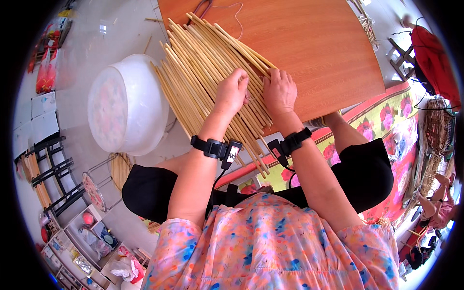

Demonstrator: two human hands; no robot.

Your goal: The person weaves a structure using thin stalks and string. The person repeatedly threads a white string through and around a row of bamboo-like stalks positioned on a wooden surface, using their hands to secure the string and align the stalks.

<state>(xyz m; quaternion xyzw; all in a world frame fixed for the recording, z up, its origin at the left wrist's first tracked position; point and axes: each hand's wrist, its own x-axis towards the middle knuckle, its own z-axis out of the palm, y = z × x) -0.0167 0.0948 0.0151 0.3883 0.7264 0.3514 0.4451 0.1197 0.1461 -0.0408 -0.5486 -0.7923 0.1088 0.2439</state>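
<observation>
A row of pale yellow reed-like sticks [203, 72] lies side by side, slanting across the left part of the table and past its near edge. Over the middle of the row, my left hand [232, 92] is closed in a pinch, with a thin pale string at its fingers. My right hand [280, 93] grips the sticks at the right edge of the row, its fingers curled over them; its fingertips are partly hidden. More pinkish string [240, 21] trails loosely on the table beyond the sticks. Black wrist bands sit on both forearms.
The brown wooden table [319, 53] reaches to the right. Dark-handled scissors or pliers [200, 8] lie at its far edge. A large translucent white tub [128, 104] stands at the left, near a round stool [94, 191]. Flowered cloth [367, 128] lies at the right.
</observation>
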